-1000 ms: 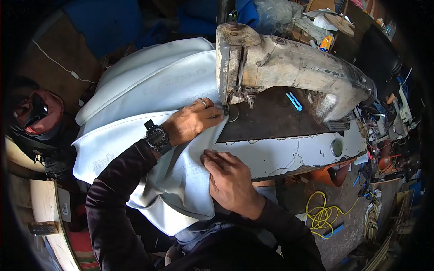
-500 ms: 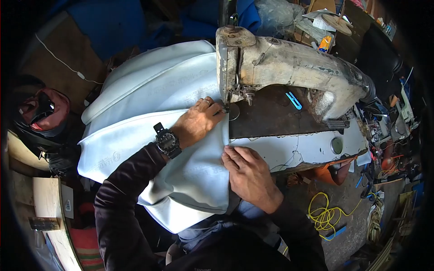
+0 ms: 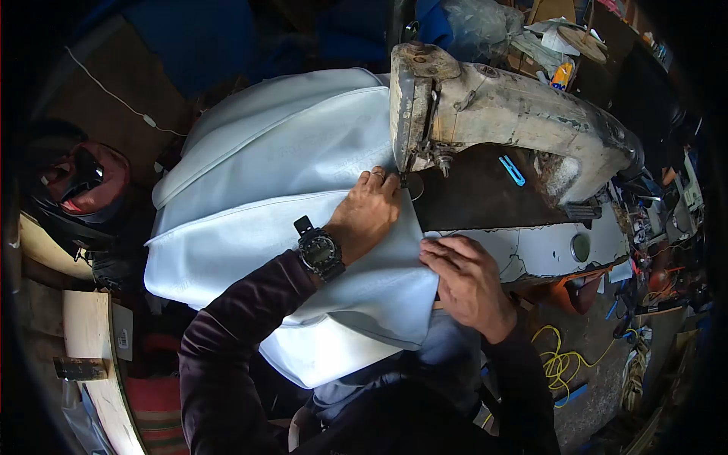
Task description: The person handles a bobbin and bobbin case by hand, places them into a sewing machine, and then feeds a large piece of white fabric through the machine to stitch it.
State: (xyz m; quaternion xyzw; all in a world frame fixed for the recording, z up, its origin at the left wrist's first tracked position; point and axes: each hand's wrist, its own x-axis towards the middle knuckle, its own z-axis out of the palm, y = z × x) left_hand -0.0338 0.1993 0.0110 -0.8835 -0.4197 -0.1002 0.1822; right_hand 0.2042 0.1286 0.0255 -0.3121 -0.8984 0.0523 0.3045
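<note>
A large pale white-grey sheet of upholstery material (image 3: 250, 246), with sewn seams across it and its underside up, lies beneath the head of an old sewing machine (image 3: 523, 102). My left hand (image 3: 365, 216), with a ring and a black wristwatch (image 3: 320, 252), presses on the sheet just beside the presser foot, its fingers bent and closed on the material. At the sheet's right edge, nearer my body, my right hand (image 3: 472, 284) holds the border between fingers and a thumb hidden underneath. The sheet's near end droops over my lap in folds.
On the dark machine bed lies a blue thread snipper (image 3: 512, 171). A round metal disc (image 3: 580, 246) is set in the white tabletop (image 3: 531, 250). Yellow cord (image 3: 561, 364) coils on the floor at right. A red and black bag (image 3: 91, 178) sits at left.
The whole view has shifted, so the scene appears farther right. My right hand has drawn the sheet's near edge rightward, and that edge now slants. My left hand stays beside the presser foot.
</note>
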